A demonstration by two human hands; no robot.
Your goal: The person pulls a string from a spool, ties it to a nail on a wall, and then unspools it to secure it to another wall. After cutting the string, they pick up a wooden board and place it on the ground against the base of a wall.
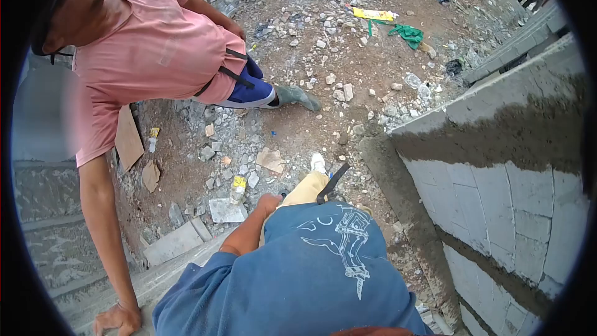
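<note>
My left hand (270, 204) hangs low beside my tan trousers (309, 188), its fingers curled closed. A small dark bit shows at its edge, too little to name. My right hand is out of sight. A dark strap (333, 183) sticks out at my waist, past the hem of my blue printed shirt (292, 267). Below my left hand lie a pale block piece (227, 210) and a yellow and clear plastic wrapper (237, 190), both apart from it.
A co-worker in a pink shirt (165, 50) stands at left, one hand (117, 320) resting on a ledge. A block wall (485, 205) with mortar bands rises at right. Rubble (339, 92), a green cloth (408, 35) and a yellow wrapper (373, 14) litter the ground.
</note>
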